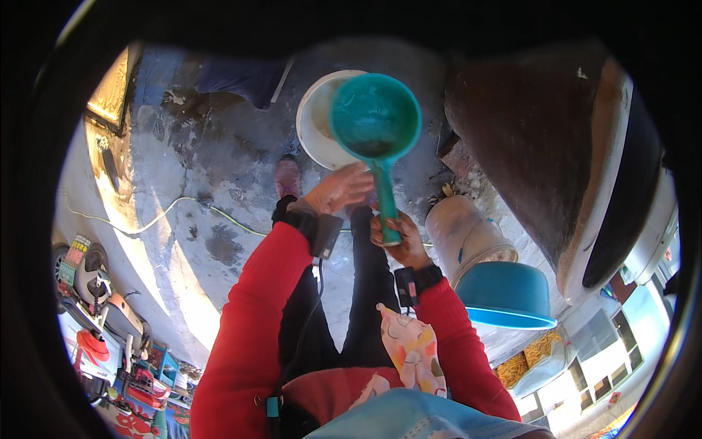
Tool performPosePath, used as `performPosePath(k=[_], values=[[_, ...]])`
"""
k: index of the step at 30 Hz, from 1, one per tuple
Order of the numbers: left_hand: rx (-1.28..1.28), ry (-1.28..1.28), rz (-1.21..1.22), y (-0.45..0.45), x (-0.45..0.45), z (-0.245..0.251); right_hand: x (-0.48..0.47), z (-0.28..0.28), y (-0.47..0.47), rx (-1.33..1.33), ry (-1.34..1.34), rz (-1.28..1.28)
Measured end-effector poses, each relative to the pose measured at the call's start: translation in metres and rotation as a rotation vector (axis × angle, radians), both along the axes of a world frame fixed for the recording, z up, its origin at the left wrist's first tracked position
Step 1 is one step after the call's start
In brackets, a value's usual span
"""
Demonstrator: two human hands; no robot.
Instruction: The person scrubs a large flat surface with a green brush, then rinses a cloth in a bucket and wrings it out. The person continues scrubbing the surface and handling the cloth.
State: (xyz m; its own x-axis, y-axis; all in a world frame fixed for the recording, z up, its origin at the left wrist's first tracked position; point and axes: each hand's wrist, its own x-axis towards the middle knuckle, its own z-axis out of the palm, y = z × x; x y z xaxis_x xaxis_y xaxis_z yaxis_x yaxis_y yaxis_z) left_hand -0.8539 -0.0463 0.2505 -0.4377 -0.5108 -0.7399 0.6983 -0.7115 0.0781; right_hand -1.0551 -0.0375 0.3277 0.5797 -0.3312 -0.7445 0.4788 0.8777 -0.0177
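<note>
My right hand [403,238] is closed around the handle of a green plastic water dipper [375,118], whose round bowl faces up toward me. Something darker shows at the bottom of the bowl; I cannot tell whether it is liquid. My left hand [340,189], slightly blurred with its fingers spread, is beside the dipper's handle; I see nothing in it. Partly hidden behind the dipper, a white round tub [312,123] stands on the floor with something brownish inside.
A white plastic bucket [463,230] and a blue basin [504,293] stand at right. Beyond them are large dark vats [526,137]. A yellow-green cable [159,217] crosses the concrete floor [247,148]. Parked scooters [104,296] line the left edge.
</note>
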Motion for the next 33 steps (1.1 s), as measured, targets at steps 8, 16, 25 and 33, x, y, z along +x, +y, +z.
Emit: performPosePath(k=[8,16,25,33], values=[[0.099,-0.232,0.119,0.01,0.03,0.028,0.043,-0.063,-0.048,-0.087,-0.37,0.382],[-0.093,-0.815,-0.122,0.044,0.081,0.045,0.101,-0.167,-0.11,0.002,0.425,-0.146],[-0.331,-1.205,-0.289,0.05,0.086,0.067,0.141,-0.189,-0.098,-0.047,0.17,-0.319],[-0.27,-1.045,-0.203,0.076,0.077,0.076,0.14,-0.169,-0.125,-0.134,0.518,-0.251]])
